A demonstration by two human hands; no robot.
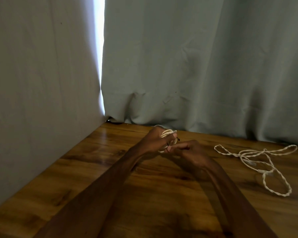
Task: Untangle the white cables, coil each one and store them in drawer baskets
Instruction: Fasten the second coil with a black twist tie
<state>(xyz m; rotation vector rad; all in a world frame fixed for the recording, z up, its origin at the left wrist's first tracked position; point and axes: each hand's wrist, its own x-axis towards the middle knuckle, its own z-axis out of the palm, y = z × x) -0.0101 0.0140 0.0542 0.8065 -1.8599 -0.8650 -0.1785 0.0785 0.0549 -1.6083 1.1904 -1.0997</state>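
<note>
1. Two white cables in play. One is the coiled cable (167,134), bundled in the left hand (154,140) above the far side of the tabletop (153,194), just short of the curtain (196,66).
2. Left grip: fingers wrapped round the loops, holding the bundle together. The right hand (190,150) sits right against it, fingers curled, tips pinching at the coil's lower edge. A small dark bit shows by the coil. It could be a tie or a plug, too small to call.
3. Over on the right, the loose cable (242,154) sprawls flat on the tabletop, well apart from both hands. Its strands are twisted on themselves and cross in several loops, and it looks not yet coiled.
4. No drawer basket anywhere in view, so storage means carrying the coil somewhere else.
5. Danger now, as I read it: if the right pinch lets go before the end is tucked or tied, the loops could spring open and the coil would need rewinding.
6. Second worry: pulling hard on the loose cable's crossings could tighten them into knots. Easing the loops apart looks safer.
7. A slack left grip on the carry could also shed loops.
</note>
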